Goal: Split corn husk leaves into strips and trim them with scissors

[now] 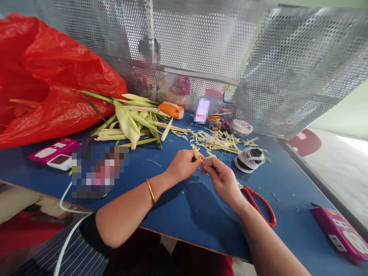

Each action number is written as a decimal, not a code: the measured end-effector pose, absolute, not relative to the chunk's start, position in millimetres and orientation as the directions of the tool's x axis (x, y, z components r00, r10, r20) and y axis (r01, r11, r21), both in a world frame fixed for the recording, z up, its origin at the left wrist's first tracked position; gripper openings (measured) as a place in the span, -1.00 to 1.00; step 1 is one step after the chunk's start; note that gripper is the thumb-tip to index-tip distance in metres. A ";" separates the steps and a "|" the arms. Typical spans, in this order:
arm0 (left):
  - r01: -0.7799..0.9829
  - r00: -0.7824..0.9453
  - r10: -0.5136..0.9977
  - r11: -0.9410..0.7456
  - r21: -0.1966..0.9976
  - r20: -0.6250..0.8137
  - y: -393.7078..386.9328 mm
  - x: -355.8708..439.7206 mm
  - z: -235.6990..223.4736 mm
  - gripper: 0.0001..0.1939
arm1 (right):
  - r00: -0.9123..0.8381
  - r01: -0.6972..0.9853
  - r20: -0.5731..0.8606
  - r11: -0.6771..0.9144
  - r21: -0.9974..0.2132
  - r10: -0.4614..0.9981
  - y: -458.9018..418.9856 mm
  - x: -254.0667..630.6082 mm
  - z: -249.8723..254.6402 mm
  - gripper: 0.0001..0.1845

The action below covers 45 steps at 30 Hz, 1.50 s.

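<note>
A small folded piece of pale green corn husk (pixel 196 155) is pinched in my left hand (pixel 182 165), above the blue table (pixel 172 207). My right hand (pixel 222 179) is closed too, its thumb and fingertips pressed together at the husk's right end, touching or nearly touching the left fingertips. Exactly what lies between the right fingertips is mostly hidden. Scissors with red handles (pixel 264 207) lie beside my right wrist, their blades largely covered by the hand. A spool of white thread (pixel 249 159) stands just beyond it.
Husk leaves (pixel 126 122) are heaped at the back left, beside a big red plastic bag (pixel 57 80). Cut scraps (pixel 212 138) litter the back middle. An orange tissue pack (pixel 171 110), a round plastic container (pixel 242 127) and a magenta power strip (pixel 340 232) also lie here. Perforated metal panels (pixel 198 42) rise behind.
</note>
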<state>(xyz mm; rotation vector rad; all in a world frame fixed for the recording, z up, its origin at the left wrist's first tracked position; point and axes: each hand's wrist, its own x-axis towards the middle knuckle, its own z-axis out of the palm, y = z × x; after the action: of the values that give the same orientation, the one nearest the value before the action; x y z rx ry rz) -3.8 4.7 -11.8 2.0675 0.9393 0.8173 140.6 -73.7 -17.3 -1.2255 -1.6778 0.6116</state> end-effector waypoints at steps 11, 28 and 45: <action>0.559 0.563 0.729 -0.683 0.470 0.389 -0.8 -4.3 -18.8 -0.78 | 0.007 0.379 0.349 0.321 -0.868 0.937 -64.6 144.9 -21.0 -0.79; 0.762 0.642 0.736 -0.643 -0.073 0.215 -35.5 -0.7 -6.9 -0.74 | 0.078 0.261 0.214 0.187 -0.947 0.974 -49.2 150.2 -36.1 -0.83; 0.748 0.633 0.767 -0.641 0.172 0.103 -17.0 -37.9 -11.2 -0.79 | -0.193 0.549 0.123 0.211 -0.809 0.973 -55.8 149.0 -38.4 -0.78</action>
<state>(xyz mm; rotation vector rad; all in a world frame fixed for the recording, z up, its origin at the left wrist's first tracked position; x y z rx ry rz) -37.9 -17.0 -11.2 2.7359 1.2743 0.2527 149.0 -55.8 -38.4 -1.4133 -1.8370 0.8326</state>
